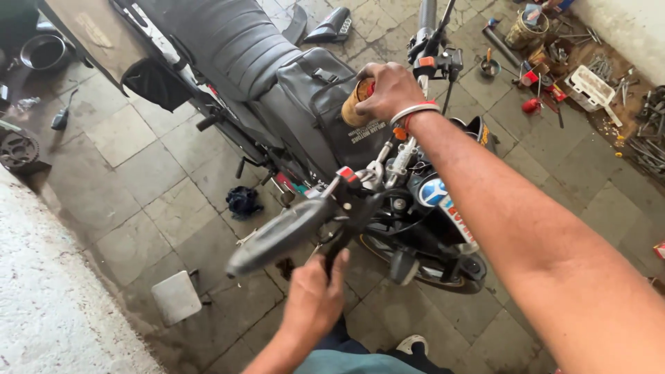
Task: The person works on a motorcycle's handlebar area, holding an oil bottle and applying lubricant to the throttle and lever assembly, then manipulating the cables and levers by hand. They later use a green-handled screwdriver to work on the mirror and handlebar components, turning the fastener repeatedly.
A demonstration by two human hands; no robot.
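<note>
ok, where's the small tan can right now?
Head view, upper middle: the tan can is gripped in the right hand, held over the motorcycle's tank bag, just left of the far handlebar.

Bare paved floor (138,180) lies open left of the motorcycle (277,90), broken only by a dark rag (244,201), a flat grey plate (176,297) and a small tool (61,118) further off. The near handlebar grip (277,237) juts across the foreground, and the left hand (315,301) sits just under it at the lever, so passage beneath is tight. The right hand (389,90), closed around a tan can (355,104), hangs over the tank bag (325,104), with its forearm crossing the headlight area. To the right, a clutter of tools (589,76) crowds the floor along the wall, while the tiles between bike and clutter stay open.
</note>
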